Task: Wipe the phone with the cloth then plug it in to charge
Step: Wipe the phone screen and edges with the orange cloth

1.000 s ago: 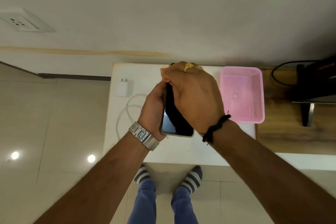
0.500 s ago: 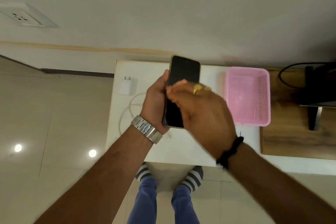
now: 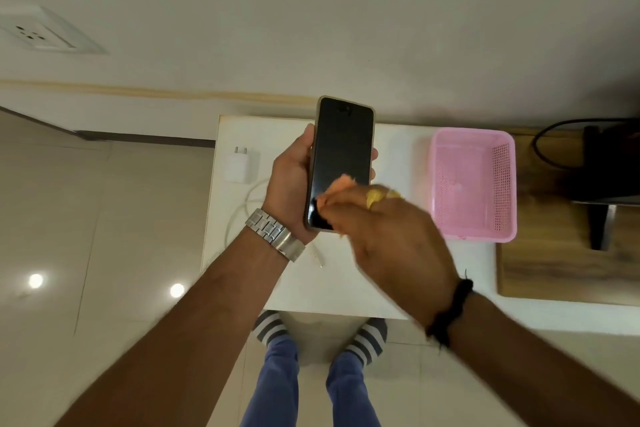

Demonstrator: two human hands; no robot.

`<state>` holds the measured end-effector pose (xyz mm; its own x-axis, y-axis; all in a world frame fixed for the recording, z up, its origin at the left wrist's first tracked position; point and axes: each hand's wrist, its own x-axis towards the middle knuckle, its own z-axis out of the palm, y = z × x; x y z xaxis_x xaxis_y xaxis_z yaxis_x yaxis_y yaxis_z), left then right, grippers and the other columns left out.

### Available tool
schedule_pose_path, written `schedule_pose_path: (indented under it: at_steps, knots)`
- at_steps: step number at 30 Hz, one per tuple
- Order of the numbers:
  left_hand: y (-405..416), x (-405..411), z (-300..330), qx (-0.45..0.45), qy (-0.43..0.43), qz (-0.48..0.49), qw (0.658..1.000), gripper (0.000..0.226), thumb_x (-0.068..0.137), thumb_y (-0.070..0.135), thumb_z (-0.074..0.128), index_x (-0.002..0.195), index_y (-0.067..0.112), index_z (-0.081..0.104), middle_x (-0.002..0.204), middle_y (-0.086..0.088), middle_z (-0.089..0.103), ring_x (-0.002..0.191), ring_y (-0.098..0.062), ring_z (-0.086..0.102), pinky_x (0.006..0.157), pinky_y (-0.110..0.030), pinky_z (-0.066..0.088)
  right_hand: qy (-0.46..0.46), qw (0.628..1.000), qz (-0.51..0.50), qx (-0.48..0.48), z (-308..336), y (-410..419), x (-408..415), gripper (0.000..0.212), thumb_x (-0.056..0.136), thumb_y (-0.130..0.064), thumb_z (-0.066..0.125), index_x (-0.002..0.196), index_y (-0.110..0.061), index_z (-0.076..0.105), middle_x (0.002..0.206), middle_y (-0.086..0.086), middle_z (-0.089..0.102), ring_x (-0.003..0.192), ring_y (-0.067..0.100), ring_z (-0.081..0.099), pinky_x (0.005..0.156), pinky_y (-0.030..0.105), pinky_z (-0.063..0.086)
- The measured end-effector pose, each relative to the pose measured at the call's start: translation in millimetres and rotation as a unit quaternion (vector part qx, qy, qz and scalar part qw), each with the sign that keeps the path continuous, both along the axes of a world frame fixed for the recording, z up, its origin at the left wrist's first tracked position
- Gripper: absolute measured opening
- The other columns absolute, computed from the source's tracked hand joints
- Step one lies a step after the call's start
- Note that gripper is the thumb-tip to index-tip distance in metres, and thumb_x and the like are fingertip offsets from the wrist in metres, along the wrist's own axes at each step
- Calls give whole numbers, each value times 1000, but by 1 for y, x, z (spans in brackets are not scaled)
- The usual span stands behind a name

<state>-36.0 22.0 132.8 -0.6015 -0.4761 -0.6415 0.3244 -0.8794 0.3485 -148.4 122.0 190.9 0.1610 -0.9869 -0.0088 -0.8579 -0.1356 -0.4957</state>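
While my left hand (image 3: 294,184) grips the black slab phone in its pale case (image 3: 341,159) by its long edges, thumb on one side and fingertips curling round the other, the dark screen faces up at me so the whole glass is open to the cloth. I hold it in the air above the white bench (image 3: 346,281), not lying on it, probably because that lets me tilt it against the rubbing. My right hand (image 3: 388,236) is blurred, its fingers bunched and pinching the small orange cloth (image 3: 337,189), which presses on the lower part of the screen, at about 6 o'clock on the phone. I judge I am mid-wipe, with the upper glass bare.

The white charger plug (image 3: 238,165) lies on the bench at 9 o'clock from the phone, its white cable (image 3: 242,215) looping at about 7 o'clock, near enough to pick up once wiping ends. The white wall socket (image 3: 41,35) sits at 10 o'clock, well apart. The empty-looking pink plastic basket (image 3: 472,184) stands at 3 o'clock.
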Motion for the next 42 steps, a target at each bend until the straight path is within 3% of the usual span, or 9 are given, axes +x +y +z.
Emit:
schedule_pose_path:
  at_steps: [5,13,21,26,28,29,31,35,42]
  knots:
    - [8,-5,-3,1,17,-14,1000,57,103,56,39,108,15,78,102,-12,76,85,-31,72,77,-46,60,35,991,-128,-11,4,-74,-47,27,96,-9,49,105,-7,74,103,11,72,94,32,65,82,43,55]
    - [-3,-2,-10,20,9,-14,1000,69,102,63,32,139,11,60,121,-16,70,107,-32,65,99,-46,49,24,998,-62,15,-2,-2,-12,20,87,-2,68,106,-2,73,93,16,74,78,32,71,71,44,63]
    - [1,-12,-13,13,11,2,1000,57,104,60,34,130,18,62,118,-12,68,98,-32,68,89,-47,56,55,988,-144,-6,-9,-68,-41,29,97,-13,45,104,-11,72,101,9,71,91,28,64,82,39,55]
    - [-4,-14,-22,10,-31,16,999,72,103,61,30,146,8,53,120,-19,67,96,-32,66,87,-43,55,5,993,-113,23,-21,8,-4,25,92,-5,62,114,-10,71,98,13,73,82,27,70,73,36,62]
    - [0,-16,-24,14,-26,20,999,71,102,61,33,144,9,56,119,-18,68,91,-30,67,81,-43,56,-52,995,-80,-7,-24,19,15,34,93,-1,59,124,-11,66,97,24,67,78,28,69,50,30,60]
    - [2,-18,-24,13,-24,17,999,70,101,60,36,142,8,58,122,-19,66,93,-31,66,84,-43,55,-58,996,-58,-26,-24,14,17,37,99,-6,47,130,-19,61,102,23,63,82,28,66,50,23,48]
    - [6,-21,-25,8,-14,21,1000,63,99,55,42,131,8,68,123,-18,67,99,-31,68,92,-41,53,-16,998,-51,-16,-19,-14,5,37,96,-18,35,113,-25,67,104,10,67,87,25,63,64,36,59]
    - [12,-25,-24,3,-1,42,999,42,99,46,50,104,19,81,107,-7,77,97,-25,75,88,-38,60,48,984,-169,-29,-19,-83,-28,24,94,-16,49,100,-16,72,97,4,68,88,26,61,75,38,53]
    - [-1,-18,-20,0,-7,56,998,50,103,48,42,118,10,72,110,-13,70,102,-29,68,97,-40,51,25,992,-127,-6,-22,-52,5,20,92,-18,52,102,-20,69,102,1,69,87,22,64,74,34,56]
